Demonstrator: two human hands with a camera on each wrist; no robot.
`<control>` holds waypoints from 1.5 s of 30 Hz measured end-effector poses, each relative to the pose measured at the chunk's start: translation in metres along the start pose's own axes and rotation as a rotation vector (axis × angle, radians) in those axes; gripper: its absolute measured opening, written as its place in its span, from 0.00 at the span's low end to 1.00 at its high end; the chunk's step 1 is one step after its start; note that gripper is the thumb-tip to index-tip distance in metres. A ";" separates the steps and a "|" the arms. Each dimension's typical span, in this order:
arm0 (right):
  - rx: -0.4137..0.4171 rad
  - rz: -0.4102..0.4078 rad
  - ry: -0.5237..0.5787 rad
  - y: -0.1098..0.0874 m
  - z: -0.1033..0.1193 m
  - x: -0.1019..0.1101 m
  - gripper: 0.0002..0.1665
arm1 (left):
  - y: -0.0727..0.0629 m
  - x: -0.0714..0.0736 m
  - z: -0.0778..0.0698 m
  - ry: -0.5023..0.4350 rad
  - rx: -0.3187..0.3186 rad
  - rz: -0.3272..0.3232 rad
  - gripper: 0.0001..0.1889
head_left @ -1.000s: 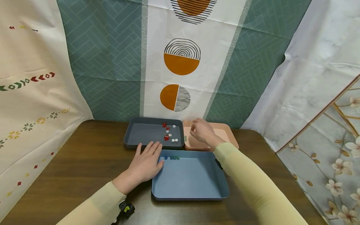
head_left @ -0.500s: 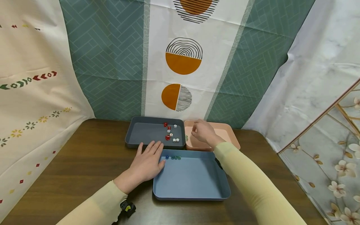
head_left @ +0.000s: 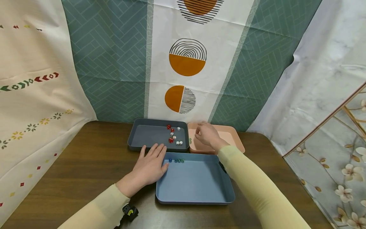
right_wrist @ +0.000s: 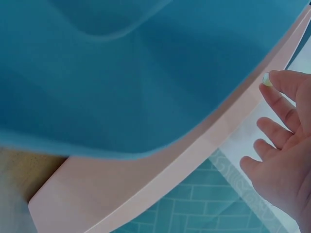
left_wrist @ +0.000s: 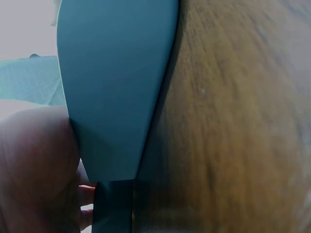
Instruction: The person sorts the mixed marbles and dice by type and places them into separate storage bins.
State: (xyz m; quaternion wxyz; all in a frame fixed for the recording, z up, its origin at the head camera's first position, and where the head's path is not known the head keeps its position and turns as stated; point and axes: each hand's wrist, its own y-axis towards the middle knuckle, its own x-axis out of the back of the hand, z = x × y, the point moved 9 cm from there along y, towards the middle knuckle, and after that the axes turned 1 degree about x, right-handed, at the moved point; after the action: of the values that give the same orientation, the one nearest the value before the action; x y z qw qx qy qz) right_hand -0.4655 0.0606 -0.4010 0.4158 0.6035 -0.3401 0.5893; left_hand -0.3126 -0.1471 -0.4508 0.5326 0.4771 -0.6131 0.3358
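Note:
My right hand point(head_left: 206, 133) is over the peach tray point(head_left: 228, 131). Its thumb and index finger pinch a small pale-green translucent piece point(right_wrist: 266, 79), seen in the right wrist view; from above, the fingers hide it. Two similar greenish pieces point(head_left: 190, 141) lie by that tray's left wall. My left hand point(head_left: 148, 165) lies flat with fingers spread, resting at the left rim of the blue tray point(head_left: 195, 184), fingertips at the dark grey tray's front edge. Along the blue tray's far wall are a blue piece point(head_left: 170, 160) and several green pieces point(head_left: 179, 161).
Several red and white dice point(head_left: 171, 140) lie in the right part of the dark grey tray point(head_left: 148, 133). All three trays stand close together on a brown wooden table point(head_left: 94, 165). Patterned cloths point(head_left: 114, 63) hang behind and at the sides.
The head view has shifted slightly, so everything appears a little farther right. Both hands hold nearly the same places over the trays.

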 end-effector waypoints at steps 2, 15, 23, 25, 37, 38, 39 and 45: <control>0.001 -0.002 0.003 0.000 0.000 0.000 0.09 | 0.000 0.000 0.000 0.000 0.001 -0.001 0.41; -0.033 -0.047 0.235 -0.002 -0.009 0.001 0.11 | 0.002 -0.003 -0.004 -0.004 -0.001 -0.002 0.40; -0.103 -0.031 0.341 -0.004 -0.018 -0.003 0.13 | 0.001 -0.003 -0.006 -0.003 -0.006 -0.006 0.40; -0.108 -0.030 0.341 -0.004 -0.019 -0.004 0.13 | 0.001 -0.004 -0.006 -0.008 -0.006 -0.003 0.40; -0.102 -0.026 0.314 -0.015 -0.023 0.003 0.19 | 0.001 -0.003 -0.007 -0.008 -0.007 -0.005 0.40; -0.095 -0.028 0.310 -0.017 -0.022 0.005 0.19 | 0.001 -0.003 -0.007 -0.007 -0.007 -0.004 0.41; -0.087 -0.028 0.306 -0.019 -0.021 0.007 0.18 | 0.001 -0.002 -0.006 -0.005 -0.006 -0.003 0.41; 0.003 -0.047 0.253 -0.031 -0.006 0.018 0.18 | 0.000 0.000 -0.001 0.006 0.000 -0.006 0.41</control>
State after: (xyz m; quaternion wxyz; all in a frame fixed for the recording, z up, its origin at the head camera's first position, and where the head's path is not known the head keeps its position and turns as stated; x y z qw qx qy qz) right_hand -0.4392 0.0806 -0.3863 0.4683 0.5328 -0.2696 0.6513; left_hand -0.3126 -0.1462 -0.4502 0.5356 0.4776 -0.6102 0.3357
